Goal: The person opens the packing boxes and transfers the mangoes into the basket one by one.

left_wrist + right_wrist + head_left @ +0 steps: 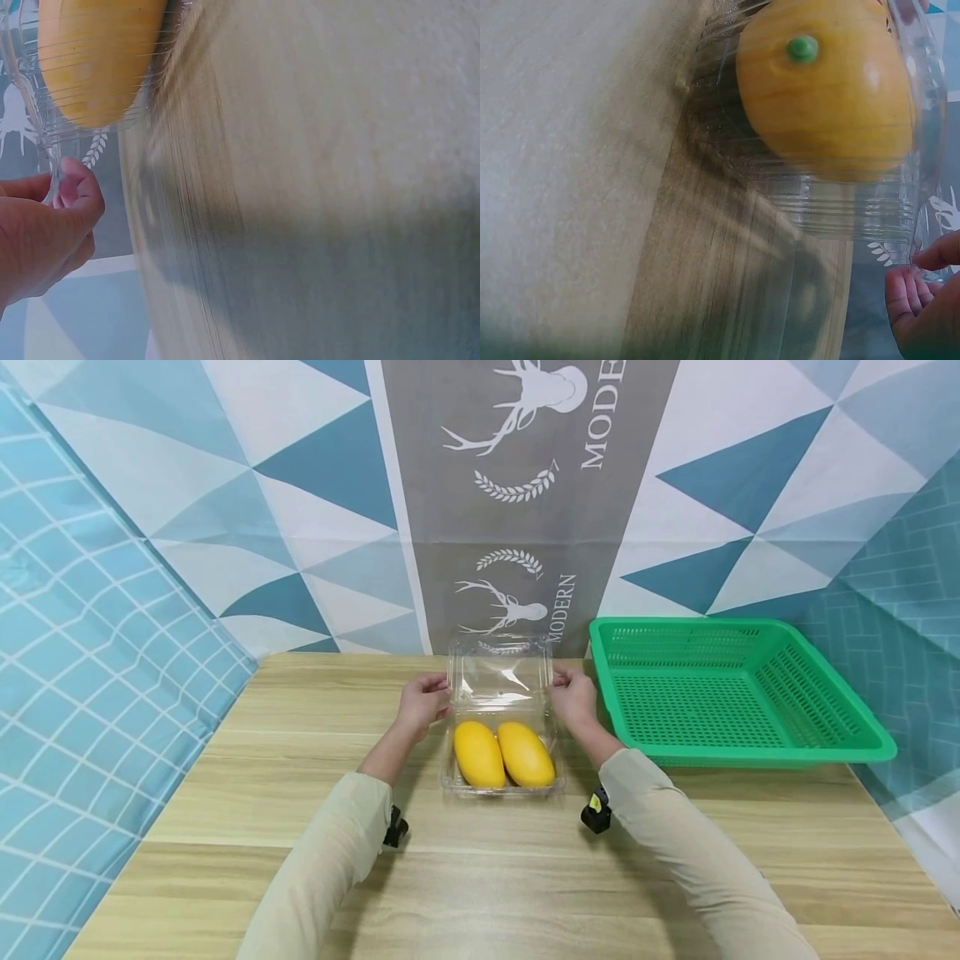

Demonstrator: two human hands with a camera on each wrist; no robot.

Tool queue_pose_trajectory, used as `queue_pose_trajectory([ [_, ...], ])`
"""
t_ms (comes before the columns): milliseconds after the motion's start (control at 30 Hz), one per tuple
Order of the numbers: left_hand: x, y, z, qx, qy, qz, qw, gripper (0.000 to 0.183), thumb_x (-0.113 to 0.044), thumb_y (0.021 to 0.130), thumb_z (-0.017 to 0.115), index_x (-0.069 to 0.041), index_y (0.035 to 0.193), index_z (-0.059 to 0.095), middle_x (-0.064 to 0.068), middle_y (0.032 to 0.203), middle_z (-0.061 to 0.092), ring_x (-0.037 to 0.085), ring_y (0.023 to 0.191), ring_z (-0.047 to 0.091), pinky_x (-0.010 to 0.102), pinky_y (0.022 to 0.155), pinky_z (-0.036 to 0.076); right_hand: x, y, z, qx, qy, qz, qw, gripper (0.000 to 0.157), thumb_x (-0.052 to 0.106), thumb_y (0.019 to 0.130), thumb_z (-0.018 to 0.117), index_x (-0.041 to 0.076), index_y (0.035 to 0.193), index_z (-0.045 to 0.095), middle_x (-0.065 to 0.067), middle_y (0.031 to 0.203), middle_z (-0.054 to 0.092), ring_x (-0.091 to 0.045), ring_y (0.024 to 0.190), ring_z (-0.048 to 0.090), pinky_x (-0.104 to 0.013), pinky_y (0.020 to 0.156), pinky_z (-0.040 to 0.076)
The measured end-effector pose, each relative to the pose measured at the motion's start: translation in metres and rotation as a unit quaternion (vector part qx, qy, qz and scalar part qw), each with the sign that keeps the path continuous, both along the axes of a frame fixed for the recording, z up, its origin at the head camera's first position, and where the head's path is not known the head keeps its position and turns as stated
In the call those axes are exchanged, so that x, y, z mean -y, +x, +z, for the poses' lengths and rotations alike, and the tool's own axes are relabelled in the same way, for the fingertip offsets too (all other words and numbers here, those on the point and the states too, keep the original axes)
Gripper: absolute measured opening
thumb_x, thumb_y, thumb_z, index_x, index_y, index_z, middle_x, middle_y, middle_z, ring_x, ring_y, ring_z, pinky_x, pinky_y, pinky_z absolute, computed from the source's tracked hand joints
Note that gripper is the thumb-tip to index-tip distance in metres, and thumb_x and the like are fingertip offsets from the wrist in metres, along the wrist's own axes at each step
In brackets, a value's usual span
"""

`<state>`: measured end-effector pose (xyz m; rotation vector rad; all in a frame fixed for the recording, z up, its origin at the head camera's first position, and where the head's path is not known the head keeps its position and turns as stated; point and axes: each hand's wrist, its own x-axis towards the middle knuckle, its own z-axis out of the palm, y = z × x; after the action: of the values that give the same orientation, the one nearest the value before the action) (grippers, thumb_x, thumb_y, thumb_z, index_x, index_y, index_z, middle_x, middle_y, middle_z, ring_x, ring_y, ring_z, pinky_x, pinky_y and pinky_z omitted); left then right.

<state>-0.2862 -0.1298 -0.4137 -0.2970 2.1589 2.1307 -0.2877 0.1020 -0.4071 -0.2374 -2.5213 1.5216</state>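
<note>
clear plastic box (pixel 503 792) sits on the wooden table (pixel 480 877), mid-width, toward the back edge. its lid (pixel 500 681) is up, hinge side away from the person, tilted over the rear. inside: two yellow mangoes, left mango (pixel 478 755) and right mango (pixel 527 755), side by side and touching. green stem nub (pixel 802 49) shows on one from the right wrist view.

left hand (pixel 423 703) is clamped on the lid's left edge, thumb against fingers. right hand (pixel 574 697) does the same on the right edge, thumb and fingertips together on the plastic. both grips look like light pinches to me.

just right of the right hand: green basket (pixel 720 752), slotted walls, mesh floor. pale sleeves (pixel 322 852) on both arms, a small black device (pixel 596 814) under each wrist. behind the table, grey panel (pixel 442 460) with white deer heads and "modern" lettering, between blue-and-white triangles.
</note>
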Motion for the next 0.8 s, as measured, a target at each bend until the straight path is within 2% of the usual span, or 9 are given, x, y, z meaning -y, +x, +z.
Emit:
queue_pose_trajectory([
  [333, -0.0004, -0.0010, -0.0016, 0.008, -0.001, -0.016, 0.9998, 0.040, 0.001, 0.086, 0.048, -0.001, 0.126, 0.044, 0.005, 0.104, 0.046, 0.010, 0.077, 0.046, 0.021, 0.061, 0.047, -0.0007, -0.0007, -0.0038, 0.019, -0.006, -0.001, 1.000, 0.036, 0.004, 0.079, 0.054, 0.001, 0.115, 0.057, -0.016, 0.096, 0.061, -0.021, 0.090, 0.054, -0.031, 0.080, 0.046],
  [800, 0.0008, -0.0023, -0.0057, 0.019, 0.001, -0.022, 0.9996, 0.043, 0.000, 0.087, 0.047, -0.001, 0.130, 0.041, 0.017, 0.122, 0.043, 0.016, 0.081, 0.046, 0.020, 0.063, 0.046, -0.0020, -0.0004, -0.0060, 0.030, -0.007, -0.002, 1.000, 0.034, 0.007, 0.080, 0.054, 0.001, 0.114, 0.058, -0.016, 0.099, 0.063, -0.023, 0.093, 0.055, -0.031, 0.081, 0.046],
])
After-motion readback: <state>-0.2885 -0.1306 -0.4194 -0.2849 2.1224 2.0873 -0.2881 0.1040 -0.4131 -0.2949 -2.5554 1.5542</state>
